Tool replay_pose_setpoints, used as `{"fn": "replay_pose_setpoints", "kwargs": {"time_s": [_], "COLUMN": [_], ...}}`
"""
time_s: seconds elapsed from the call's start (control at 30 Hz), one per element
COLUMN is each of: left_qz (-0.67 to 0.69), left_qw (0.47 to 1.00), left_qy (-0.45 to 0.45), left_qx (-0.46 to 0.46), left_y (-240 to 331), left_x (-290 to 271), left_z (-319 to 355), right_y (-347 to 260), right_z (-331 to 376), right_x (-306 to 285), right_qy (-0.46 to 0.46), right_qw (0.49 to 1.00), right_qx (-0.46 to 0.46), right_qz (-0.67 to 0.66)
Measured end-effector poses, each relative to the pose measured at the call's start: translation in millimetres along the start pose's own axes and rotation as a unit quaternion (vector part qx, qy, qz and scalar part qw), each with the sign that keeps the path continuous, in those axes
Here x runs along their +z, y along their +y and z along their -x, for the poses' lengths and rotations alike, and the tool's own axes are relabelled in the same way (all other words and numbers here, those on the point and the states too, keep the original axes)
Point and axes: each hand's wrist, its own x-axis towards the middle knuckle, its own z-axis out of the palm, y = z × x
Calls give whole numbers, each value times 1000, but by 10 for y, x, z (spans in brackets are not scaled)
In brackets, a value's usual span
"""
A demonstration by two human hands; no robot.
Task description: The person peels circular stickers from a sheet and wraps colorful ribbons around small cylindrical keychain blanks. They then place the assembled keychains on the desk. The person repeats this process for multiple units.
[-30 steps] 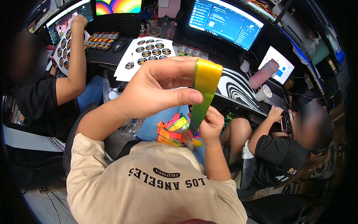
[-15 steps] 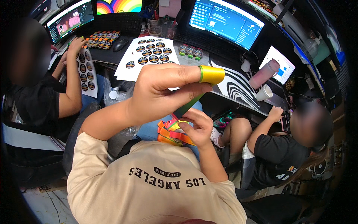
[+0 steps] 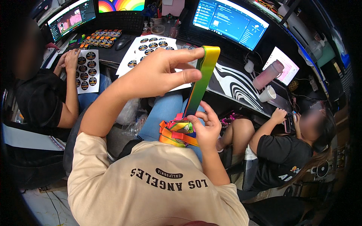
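Observation:
A yellow-to-green ribbon (image 3: 203,81) is stretched upright in front of me. My left hand (image 3: 162,71) is raised, and its index finger is hooked through the ribbon's top loop. The left thumb stands apart from that finger. Below, my right hand (image 3: 206,126) pinches the ribbon's lower end between thumb and fingers. What the ribbon joins to there is partly hidden. A bundle of bright ribbons (image 3: 175,137), orange, yellow and pink, lies on my lap beside the right hand.
Printed sheets of round dark stickers (image 3: 132,60) lie on the desk ahead, near rows of small ribboned pieces (image 3: 100,39). To the right stand a pink bottle (image 3: 266,75) and a white cup (image 3: 267,93). People sit on both sides, the left one holding a sticker sheet (image 3: 88,71).
My left hand has risen and its thumb has parted from the finger, drawing the ribbon taller. My right hand has shifted slightly right. The person at left has lowered a hand to the sheet.

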Motion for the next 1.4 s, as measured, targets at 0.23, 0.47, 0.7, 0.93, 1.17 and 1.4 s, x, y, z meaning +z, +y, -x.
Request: {"fn": "replay_pose_setpoints", "kwargs": {"time_s": [0.23, 0.47, 0.7, 0.93, 1.17, 1.4], "left_qz": [121, 208, 264, 314, 249, 249], "left_qw": [954, 900, 835, 791, 823, 847], "left_qy": [-233, -329, -442, -499, -477, -429], "left_qx": [-146, -194, -195, -166, -181, -191], "left_y": [-200, -259, -322, -456, -240, -131], "left_x": [-174, -68, 41, 36, -37, -69], "left_z": [1, 87, 257, 288, 255, 233], "right_y": [61, -94, -345, -1233, -1359, -1317], "right_z": [-98, -205, -331, -463, -604, -591], "right_x": [-195, -293, -326, -413, -412, -397], "right_qy": [-104, -187, -95, -238, -203, -63], "right_qw": [981, 822, 990, 843, 494, 394], "right_qx": [133, 450, -39, -355, -720, -764], "right_qz": [95, -295, 92, 325, 444, 507]}}
